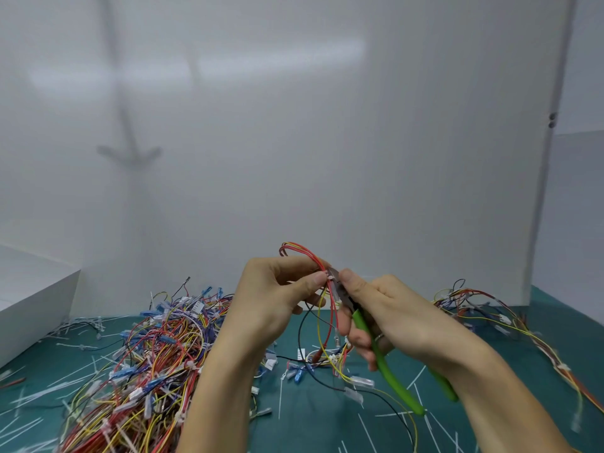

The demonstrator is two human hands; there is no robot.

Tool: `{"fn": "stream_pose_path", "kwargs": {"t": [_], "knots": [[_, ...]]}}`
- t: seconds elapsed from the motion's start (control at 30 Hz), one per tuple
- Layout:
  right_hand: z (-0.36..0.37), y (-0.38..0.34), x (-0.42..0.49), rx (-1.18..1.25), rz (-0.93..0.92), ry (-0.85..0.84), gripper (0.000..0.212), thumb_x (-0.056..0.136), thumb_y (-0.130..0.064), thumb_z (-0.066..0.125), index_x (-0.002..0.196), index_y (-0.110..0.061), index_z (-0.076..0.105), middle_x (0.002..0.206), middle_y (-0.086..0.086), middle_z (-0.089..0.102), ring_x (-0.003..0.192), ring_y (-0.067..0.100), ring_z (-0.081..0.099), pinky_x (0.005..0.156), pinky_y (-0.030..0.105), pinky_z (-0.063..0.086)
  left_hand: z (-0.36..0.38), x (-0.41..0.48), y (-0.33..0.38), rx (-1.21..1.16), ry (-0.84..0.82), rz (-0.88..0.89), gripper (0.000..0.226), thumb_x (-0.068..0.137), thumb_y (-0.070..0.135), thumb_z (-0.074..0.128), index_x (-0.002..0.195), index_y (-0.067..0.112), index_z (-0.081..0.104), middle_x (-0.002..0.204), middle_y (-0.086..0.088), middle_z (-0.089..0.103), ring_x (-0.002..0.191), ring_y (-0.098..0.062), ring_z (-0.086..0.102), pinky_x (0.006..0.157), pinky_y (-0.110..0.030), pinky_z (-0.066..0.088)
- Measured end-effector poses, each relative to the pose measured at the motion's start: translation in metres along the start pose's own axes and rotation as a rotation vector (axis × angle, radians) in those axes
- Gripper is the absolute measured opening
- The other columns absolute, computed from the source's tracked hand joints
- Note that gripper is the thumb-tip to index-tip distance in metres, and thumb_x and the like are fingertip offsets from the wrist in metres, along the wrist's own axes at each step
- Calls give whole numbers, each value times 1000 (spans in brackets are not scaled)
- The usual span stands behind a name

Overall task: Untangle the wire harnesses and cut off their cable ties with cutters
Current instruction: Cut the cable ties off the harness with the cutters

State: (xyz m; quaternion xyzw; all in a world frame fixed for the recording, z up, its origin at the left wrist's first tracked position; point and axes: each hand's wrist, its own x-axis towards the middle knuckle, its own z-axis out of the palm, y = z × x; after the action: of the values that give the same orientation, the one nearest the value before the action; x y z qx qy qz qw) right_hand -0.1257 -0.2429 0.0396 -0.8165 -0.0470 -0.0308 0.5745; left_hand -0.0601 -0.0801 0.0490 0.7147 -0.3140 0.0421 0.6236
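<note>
nothing legible shows in this view. a small white tag [301, 353] with dark bars lies on the green mat [313, 420] near the middle, but its marks are too small to read. another white label [196, 308] sits on the wire pile [153, 364] at left, its print blurred. the white wall panel [294, 125] carries no writing.
</note>
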Motion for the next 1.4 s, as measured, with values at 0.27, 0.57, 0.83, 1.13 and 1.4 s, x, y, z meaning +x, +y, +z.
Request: {"fn": "stream_pose_path", "kwargs": {"t": [0.27,0.57,0.83,1.13,1.4], "knots": [[9,2,7,-88,-5,182,67,97,-60,38,64,-8,65,49,6,51,43,24,52,47,32,51,1,2,-2,80,56,5,26,84,10,75,69,32,77,68,1,75,58,-8,69,52,-15,48],[1,2,11,-149,-157,493,66,88,-69,46,65,-11,68,47,1,58,42,16,56,54,33,49,0,1,-1,125,-12,10,8,82,16,78,82,24,78,71,1,76,57,-8,68,55,-18,50],[-1,4,9,-151,-197,525,20,85,-30,72,75,-13,70,59,8,64,57,24,61,61,42,53,5,-2,-3,110,-371,-89,8,92,14,67,99,13,70,89,-5,77,71,-17,73,61,-20,54],[-22,-4,-4,-53,-232,481,15,91,-15,67,79,-8,74,50,-9,54,46,3,50,47,13,45,-2,9,-53,628,-110,-287,15,97,19,52,97,13,65,89,-3,74,77,-22,74,80,-41,59],[-29,-11,-12,-34,-250,510,20,93,-18,65,75,-19,74,63,1,62,58,11,59,62,27,57,-1,11,-78,935,-376,-429,30,94,26,49,115,13,67,118,-10,69,104,-27,66,91,-39,53]]}}
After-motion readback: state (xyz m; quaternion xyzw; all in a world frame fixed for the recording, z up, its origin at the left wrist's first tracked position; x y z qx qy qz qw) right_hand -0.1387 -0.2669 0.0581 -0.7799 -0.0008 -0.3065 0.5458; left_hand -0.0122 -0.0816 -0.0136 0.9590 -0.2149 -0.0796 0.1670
